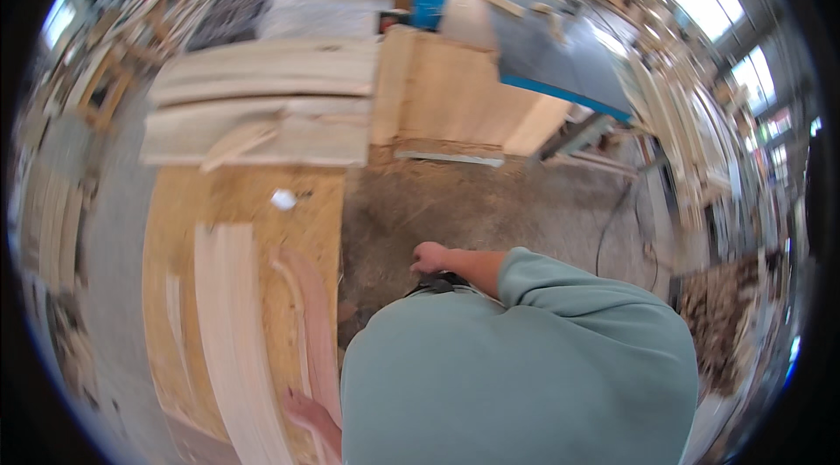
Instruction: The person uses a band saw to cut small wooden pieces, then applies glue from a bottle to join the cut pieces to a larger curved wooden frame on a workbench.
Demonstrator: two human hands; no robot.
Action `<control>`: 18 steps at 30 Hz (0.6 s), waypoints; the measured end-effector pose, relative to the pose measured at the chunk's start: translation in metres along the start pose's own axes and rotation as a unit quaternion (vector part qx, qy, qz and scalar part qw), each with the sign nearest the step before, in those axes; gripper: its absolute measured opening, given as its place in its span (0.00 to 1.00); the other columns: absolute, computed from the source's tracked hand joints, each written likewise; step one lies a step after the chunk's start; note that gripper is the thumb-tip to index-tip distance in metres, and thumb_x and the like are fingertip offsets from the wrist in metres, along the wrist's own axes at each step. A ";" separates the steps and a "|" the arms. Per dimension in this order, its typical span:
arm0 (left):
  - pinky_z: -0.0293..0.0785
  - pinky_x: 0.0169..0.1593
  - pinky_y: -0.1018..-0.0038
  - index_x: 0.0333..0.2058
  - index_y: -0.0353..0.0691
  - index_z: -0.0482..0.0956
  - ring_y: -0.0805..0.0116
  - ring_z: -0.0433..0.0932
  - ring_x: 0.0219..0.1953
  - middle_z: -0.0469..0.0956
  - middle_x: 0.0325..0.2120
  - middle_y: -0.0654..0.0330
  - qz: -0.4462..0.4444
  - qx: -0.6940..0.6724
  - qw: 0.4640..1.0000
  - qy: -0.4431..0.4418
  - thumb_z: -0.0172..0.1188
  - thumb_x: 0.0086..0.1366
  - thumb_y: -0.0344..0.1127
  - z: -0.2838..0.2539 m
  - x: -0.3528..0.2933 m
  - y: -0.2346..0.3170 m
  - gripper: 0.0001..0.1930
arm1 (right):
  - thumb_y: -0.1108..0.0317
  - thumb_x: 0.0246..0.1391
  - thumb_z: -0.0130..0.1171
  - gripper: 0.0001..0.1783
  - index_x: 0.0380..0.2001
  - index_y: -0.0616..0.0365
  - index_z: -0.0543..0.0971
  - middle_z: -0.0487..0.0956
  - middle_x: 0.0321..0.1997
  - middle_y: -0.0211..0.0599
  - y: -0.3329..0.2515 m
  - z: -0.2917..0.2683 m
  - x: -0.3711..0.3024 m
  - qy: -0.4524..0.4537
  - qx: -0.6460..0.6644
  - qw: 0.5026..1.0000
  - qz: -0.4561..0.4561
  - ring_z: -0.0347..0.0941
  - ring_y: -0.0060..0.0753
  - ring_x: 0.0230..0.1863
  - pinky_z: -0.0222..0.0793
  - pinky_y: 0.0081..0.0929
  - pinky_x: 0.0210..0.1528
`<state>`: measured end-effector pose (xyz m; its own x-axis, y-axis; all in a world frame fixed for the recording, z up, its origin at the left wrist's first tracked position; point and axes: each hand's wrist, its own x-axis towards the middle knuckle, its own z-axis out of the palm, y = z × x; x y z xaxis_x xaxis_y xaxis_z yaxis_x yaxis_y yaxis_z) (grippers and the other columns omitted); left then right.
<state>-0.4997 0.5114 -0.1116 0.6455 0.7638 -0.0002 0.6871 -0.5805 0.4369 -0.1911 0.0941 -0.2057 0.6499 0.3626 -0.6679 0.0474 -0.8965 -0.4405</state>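
Note:
My left hand [306, 411] is low over the worktable, at the gap between a wide pale board [232, 325] and a reddish, curved-edged board [317, 307]. It appears to touch the wood there, but blur hides how its fingers lie. In front of my body, my right hand [429, 257] is curled into a fist above the floor, with nothing visible in it. A thin wood strip [178, 325] lies to the left of the wide board. Toward the far end of the yellowish plywood tabletop [184, 211] sits a small white object [283, 199], its kind unclear.
Rough planks [262, 71] lie stacked beyond the table. A blue-framed machine with a dark flat bed [560, 62] stands far right, beside a large wooden panel [455, 97]. Timber [682, 132] leans along the right side. A black cable [604, 233] trails over the dusty floor [411, 202].

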 end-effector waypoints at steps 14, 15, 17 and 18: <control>0.55 0.23 0.74 0.30 0.36 0.70 0.72 0.59 0.18 0.61 0.16 0.63 0.465 -0.421 0.776 0.062 0.45 0.75 0.31 -0.137 0.003 0.449 0.11 | 0.46 0.51 0.60 0.24 0.38 0.55 0.85 0.83 0.39 0.49 0.198 0.002 -0.088 0.065 0.041 0.994 0.073 0.78 0.58 0.44 0.74 0.49 0.46; 0.51 0.23 0.76 0.30 0.38 0.68 0.74 0.55 0.17 0.59 0.15 0.65 0.503 -0.543 0.671 -0.036 0.45 0.74 0.32 -0.146 -0.022 0.507 0.11 | 0.45 0.52 0.59 0.24 0.37 0.55 0.85 0.83 0.39 0.50 0.273 0.037 -0.103 0.070 0.001 0.994 0.085 0.78 0.58 0.42 0.74 0.49 0.45; 0.56 0.27 0.76 0.37 0.42 0.68 0.74 0.59 0.24 0.62 0.23 0.65 0.541 -0.592 0.597 -0.025 0.50 0.73 0.36 -0.164 -0.060 0.569 0.06 | 0.47 0.54 0.59 0.23 0.35 0.56 0.85 0.83 0.38 0.52 0.337 0.066 -0.129 0.059 -0.037 0.994 0.085 0.78 0.57 0.40 0.74 0.50 0.43; 0.61 0.31 0.74 0.44 0.44 0.69 0.73 0.63 0.31 0.65 0.30 0.65 0.560 -0.622 0.545 -0.051 0.55 0.71 0.37 -0.175 -0.071 0.584 0.08 | 0.48 0.55 0.59 0.21 0.35 0.56 0.85 0.83 0.38 0.53 0.331 0.051 -0.145 0.048 -0.043 0.994 0.085 0.78 0.56 0.39 0.74 0.50 0.41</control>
<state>-0.2028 0.1673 0.3009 0.4857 0.0706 0.8713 -0.8740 0.0217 0.4854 -0.3079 -0.2424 -0.2853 0.7229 0.1816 -0.6667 -0.0075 -0.9628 -0.2703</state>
